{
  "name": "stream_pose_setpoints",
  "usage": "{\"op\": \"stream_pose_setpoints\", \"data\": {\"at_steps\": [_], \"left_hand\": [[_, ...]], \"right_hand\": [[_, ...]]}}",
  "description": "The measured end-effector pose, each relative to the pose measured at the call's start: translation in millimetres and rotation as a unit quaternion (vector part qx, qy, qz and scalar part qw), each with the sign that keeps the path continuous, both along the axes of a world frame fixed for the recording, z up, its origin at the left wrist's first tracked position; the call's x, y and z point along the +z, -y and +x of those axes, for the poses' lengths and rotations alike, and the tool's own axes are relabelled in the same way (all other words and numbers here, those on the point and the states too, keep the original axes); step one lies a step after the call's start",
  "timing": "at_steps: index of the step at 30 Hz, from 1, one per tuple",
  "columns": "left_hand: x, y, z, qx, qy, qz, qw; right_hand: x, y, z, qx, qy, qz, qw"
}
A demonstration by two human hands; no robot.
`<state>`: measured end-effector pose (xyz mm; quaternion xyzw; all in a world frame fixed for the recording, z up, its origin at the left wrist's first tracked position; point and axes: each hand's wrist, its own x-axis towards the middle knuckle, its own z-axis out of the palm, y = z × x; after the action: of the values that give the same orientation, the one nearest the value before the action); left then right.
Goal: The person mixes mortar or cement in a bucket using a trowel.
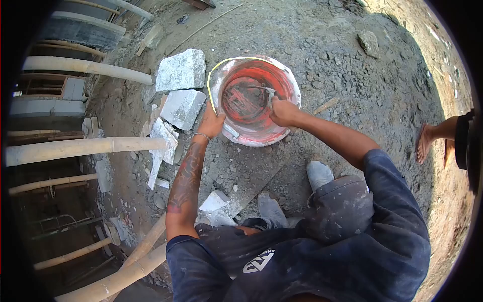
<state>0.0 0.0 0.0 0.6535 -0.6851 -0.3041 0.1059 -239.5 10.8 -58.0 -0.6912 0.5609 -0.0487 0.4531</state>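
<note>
Bucket (pixel 285 85) streaked red, white and grey; handle (pixel 209 81) yellow; shirt (pixel 322 261) navy.

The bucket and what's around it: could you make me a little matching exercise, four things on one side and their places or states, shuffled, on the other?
Column one
1. Bucket
2. Left hand
3. Right hand
4. Another person's bare foot

Column two
A. Holding a hand tool that reaches into the bucket
B. On the ground toward the right side of the picture
C. Red inside, smeared with grey
D. Gripping the bucket's rim

Right pairs: 1-C, 2-D, 3-A, 4-B
</note>
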Motion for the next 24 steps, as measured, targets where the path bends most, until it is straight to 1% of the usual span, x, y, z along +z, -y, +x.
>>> {"op": "stream_pose_setpoints", "data": {"at_steps": [2, 3, 5, 6, 7, 8, 10, 11, 13, 14, 16, 17, 18, 19, 20, 21, 23, 24], "left_hand": [[7, -2, 16, -0.056, -0.003, -0.085, 0.995], [-23, -14, -24, -0.060, -0.034, -0.055, 0.996], [-6, -8, -25, -0.075, 0.016, -0.049, 0.996], [1, -8, -26, -0.078, 0.031, -0.046, 0.995], [5, -6, -36, -0.067, 0.064, -0.038, 0.995], [10, -6, -41, -0.056, 0.097, -0.032, 0.993], [17, -2, -49, -0.063, 0.102, -0.028, 0.992], [20, 0, -53, -0.066, 0.104, -0.023, 0.992], [25, 1, -61, -0.079, 0.107, -0.025, 0.991], [25, 1, -64, -0.094, 0.113, -0.028, 0.989], [24, 0, -64, -0.108, 0.107, -0.021, 0.988], [25, 1, -61, -0.118, 0.104, -0.019, 0.987], [18, 4, -52, -0.122, 0.093, -0.031, 0.988], [12, 2, -46, -0.123, 0.096, -0.031, 0.987], [7, -1, -39, -0.118, 0.113, -0.039, 0.986], [6, -2, -36, -0.111, 0.129, -0.048, 0.984], [11, -1, -40, -0.110, 0.117, -0.042, 0.986], [12, -1, -45, -0.105, 0.099, -0.038, 0.989]], "right_hand": [[5, -22, 33, 0.008, 0.019, -0.051, 0.998], [-1, -46, -4, 0.003, -0.009, -0.019, 1.000], [25, -51, 6, 0.027, 0.059, -0.077, 0.995], [33, -52, 10, 0.029, 0.064, -0.070, 0.995], [27, -54, 9, 0.025, 0.071, -0.067, 0.995], [17, -54, 5, -0.020, 0.101, -0.068, 0.992], [1, -54, -2, -0.113, 0.142, -0.092, 0.979], [-9, -51, 1, -0.112, 0.140, -0.093, 0.979], [-23, -50, 4, -0.189, 0.209, -0.191, 0.940], [-30, -55, 3, -0.193, 0.206, -0.188, 0.941], [-29, -64, 1, -0.041, 0.192, -0.199, 0.960], [-29, -63, -3, -0.045, 0.193, -0.200, 0.959], [-22, -62, -13, 0.026, 0.130, -0.134, 0.982], [-15, -62, -23, 0.099, 0.065, -0.064, 0.991], [-9, -56, -33, 0.139, 0.008, -0.025, 0.990], [-3, -52, -43, 0.141, 0.009, -0.026, 0.990], [3, -48, -55, 0.072, 0.007, -0.059, 0.996], [6, -44, -53, 0.030, 0.059, -0.104, 0.992]]}}
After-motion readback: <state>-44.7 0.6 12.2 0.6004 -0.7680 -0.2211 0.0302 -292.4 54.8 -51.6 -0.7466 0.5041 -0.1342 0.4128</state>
